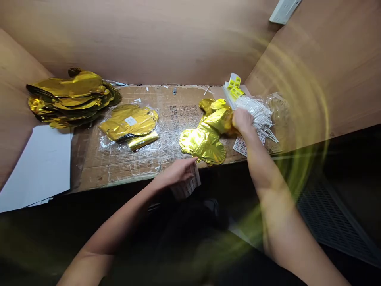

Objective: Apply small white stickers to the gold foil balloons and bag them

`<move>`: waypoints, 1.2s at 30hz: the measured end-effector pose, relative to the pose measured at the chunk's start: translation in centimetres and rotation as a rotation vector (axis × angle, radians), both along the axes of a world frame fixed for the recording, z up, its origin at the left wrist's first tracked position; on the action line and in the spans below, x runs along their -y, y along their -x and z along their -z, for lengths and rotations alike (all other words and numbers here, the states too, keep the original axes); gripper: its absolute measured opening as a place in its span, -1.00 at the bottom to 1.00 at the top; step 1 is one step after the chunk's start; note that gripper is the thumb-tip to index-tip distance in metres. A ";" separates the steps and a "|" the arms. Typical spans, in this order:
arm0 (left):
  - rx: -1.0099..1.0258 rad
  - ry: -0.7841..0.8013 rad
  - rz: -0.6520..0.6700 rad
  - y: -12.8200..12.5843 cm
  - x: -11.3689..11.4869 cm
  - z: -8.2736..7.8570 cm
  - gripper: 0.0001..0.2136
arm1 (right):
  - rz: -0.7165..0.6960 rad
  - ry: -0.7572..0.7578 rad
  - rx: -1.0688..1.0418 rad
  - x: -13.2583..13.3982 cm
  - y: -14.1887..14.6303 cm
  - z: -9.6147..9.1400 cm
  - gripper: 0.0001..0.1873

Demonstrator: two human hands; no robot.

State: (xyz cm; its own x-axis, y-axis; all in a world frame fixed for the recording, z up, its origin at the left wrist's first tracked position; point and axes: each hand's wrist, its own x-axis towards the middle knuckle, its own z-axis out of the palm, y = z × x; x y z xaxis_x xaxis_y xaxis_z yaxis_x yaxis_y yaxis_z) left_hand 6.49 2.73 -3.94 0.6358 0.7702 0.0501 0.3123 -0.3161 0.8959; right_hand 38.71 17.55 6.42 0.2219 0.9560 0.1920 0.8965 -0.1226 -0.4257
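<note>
A flat gold foil balloon (pixel 205 135) lies near the front edge of the cardboard-covered bench, creased and shiny. My right hand (pixel 244 120) is closed at its right end, seemingly gripping the foil; the fingertips are partly hidden. Just beyond that hand spreads a bundle of thin white straws (pixel 258 113) in clear plastic. My left hand (pixel 180 171) is closed on a printed sticker sheet (pixel 190 186), which hangs below the bench edge. Its index fingertip reaches the balloon's front edge. A second sticker sheet (pixel 239 146) lies partly under my right forearm.
Stacked gold foil balloons (pixel 74 95) lie at the back left, with a bagged gold foil pack (pixel 127 121) beside them. White paper (pixel 44 163) covers the left corner. Yellow labels (pixel 234 81) sit by the straws. Wooden panels (pixel 166 43) enclose the bench (pixel 119 163).
</note>
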 end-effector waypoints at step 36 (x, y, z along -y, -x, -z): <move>0.461 0.385 -0.558 1.6 2.5 -2.0 -0.42 | -0.571 -0.053 -0.648 17.4 9.7 7.3 -0.83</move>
